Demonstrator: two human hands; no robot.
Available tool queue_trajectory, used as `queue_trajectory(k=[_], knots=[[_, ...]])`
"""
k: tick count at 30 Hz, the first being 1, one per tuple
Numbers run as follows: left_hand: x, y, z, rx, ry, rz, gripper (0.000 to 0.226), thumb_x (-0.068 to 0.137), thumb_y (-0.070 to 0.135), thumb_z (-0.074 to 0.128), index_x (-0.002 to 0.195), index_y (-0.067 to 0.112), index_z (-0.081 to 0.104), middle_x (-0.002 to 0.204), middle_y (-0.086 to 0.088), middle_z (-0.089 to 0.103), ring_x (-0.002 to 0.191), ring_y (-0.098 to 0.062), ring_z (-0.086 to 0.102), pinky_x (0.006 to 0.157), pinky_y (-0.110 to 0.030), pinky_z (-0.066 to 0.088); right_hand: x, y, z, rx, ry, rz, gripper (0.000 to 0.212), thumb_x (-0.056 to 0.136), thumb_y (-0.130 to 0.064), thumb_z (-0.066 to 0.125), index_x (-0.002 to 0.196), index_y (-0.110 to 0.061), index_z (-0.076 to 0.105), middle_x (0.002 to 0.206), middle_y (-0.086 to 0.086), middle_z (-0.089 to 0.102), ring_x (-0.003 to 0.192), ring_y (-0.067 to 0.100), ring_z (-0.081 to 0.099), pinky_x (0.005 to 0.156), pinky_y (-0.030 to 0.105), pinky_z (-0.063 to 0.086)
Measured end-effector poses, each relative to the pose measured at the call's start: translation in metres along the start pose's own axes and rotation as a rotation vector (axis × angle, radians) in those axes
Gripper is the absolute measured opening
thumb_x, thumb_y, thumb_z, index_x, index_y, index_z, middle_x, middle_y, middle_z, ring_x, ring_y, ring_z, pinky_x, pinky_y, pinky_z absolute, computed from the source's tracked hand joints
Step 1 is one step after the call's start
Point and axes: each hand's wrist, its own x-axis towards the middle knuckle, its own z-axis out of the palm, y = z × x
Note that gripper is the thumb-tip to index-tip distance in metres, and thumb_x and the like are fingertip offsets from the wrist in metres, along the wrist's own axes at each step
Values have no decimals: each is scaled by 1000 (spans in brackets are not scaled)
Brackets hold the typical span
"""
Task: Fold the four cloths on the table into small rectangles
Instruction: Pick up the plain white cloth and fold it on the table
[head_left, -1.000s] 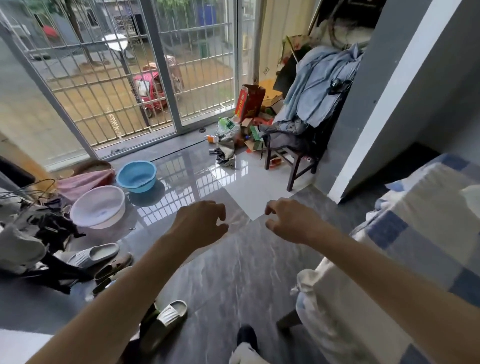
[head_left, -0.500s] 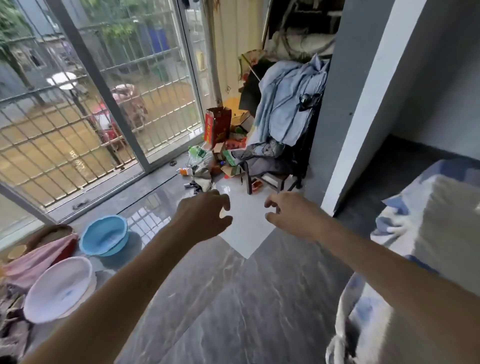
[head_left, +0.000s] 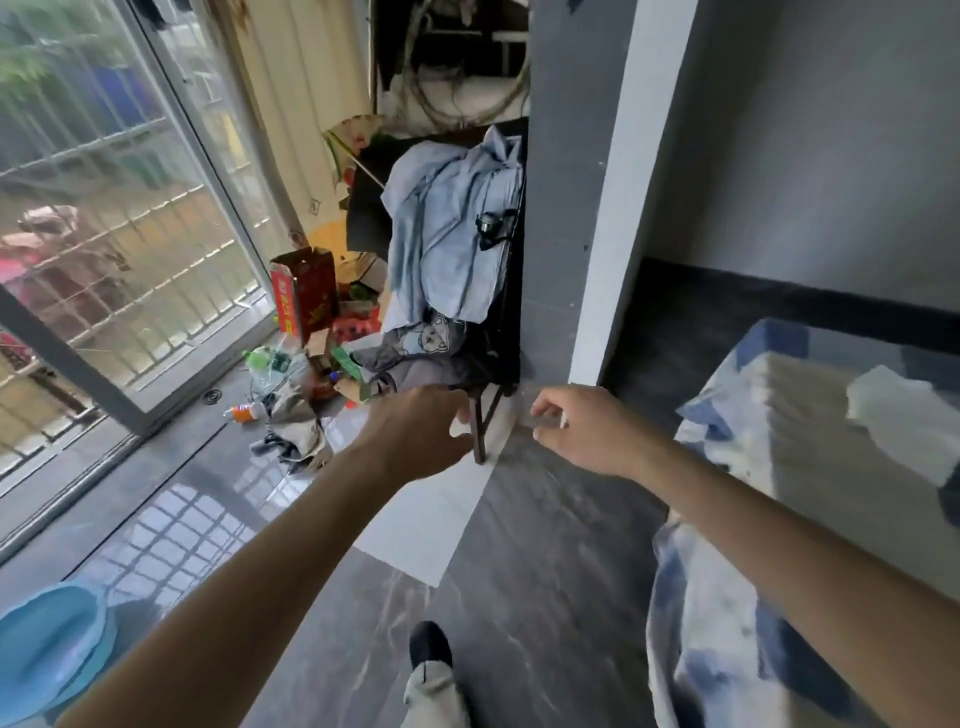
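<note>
So both arms are stretched out over the grey floor (head_left: 519, 597), and neither hand holds anything. The left hand (head_left: 415, 434) and right hand (head_left: 582, 431) hang near each other just this side of the chair (head_left: 488, 364), fingers loosely curled and relaxed. Right of the chair sits the table (head_left: 727, 597) under a blue-and-white cover, with one white cloth (head_left: 904, 415) lying rumpled on top. A blue basin (head_left: 47, 644) sits far left of the chair.

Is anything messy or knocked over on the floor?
Yes. An orange-capped bottle lies on its side by the sliding door, beside a crumpled rag. Boxes and wrappers are heaped around the red carton, and light blue clothes are slung untidily over the dark chair.
</note>
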Motion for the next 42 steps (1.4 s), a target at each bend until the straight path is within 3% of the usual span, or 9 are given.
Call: queue_trajectory(k=[5,9,14,18,21,26,31,38,42], knots=[[97,-16,-1,-10,-48,111,22,86,44,58,105,33,61,110,11,59,103,-16,60,82,-37,51,57,27,-22,13,75,98,26,89,-36,56,113,-26,60,114,-5,62,96,15,59,87,39,52],[186,-22,-10,18,-77,246,24,87,44,56,109,34,59,112,11,56,106,-16,58,77,-33,42,104,52,-50,19,179,240,27,87,-36,59,112,-26,62,113,-4,66,97,14,61,87,35,52],[284,3,-1,22,-150,443,27,89,45,55,112,31,57,118,6,57,109,-19,57,86,-36,46,128,89,-71,58,289,429,26,88,-33,59,112,-24,62,105,-6,65,96,15,61,86,32,50],[329,51,24,48,-223,618,29,91,46,52,113,29,57,118,5,58,109,-20,57,89,-37,47,118,135,-71,101,369,622,24,88,-35,57,109,-24,63,101,-7,64,91,14,60,79,29,46],[354,89,34,20,-269,721,25,88,43,54,107,28,59,113,5,58,107,-20,58,89,-38,48,103,162,-78,84,441,729,19,90,-30,57,99,-14,63,94,0,66,86,19,61,72,27,40],[385,152,42,92,-316,907,26,89,43,49,109,29,60,111,4,58,107,-21,57,88,-38,49,70,198,-83,224,532,941,22,87,-21,58,108,-17,63,111,0,67,101,18,61,79,25,41],[420,223,64,111,-359,1032,29,91,43,46,114,30,59,117,8,60,108,-18,58,88,-38,49,47,249,-89,267,572,1071,8,84,-24,58,91,-20,59,98,-1,67,95,19,62,85,36,50],[471,333,100,173,-461,1165,31,92,45,50,120,31,56,127,8,55,115,-17,54,92,-35,44,30,357,-115,273,556,1237,15,86,-22,57,101,-21,60,109,0,66,106,20,60,77,27,43],[504,388,117,211,-510,1185,33,93,42,50,122,29,55,129,5,56,117,-18,54,95,-37,47,35,408,-127,341,564,1307,26,86,-22,61,112,-15,62,113,3,67,105,20,62,83,30,49]])
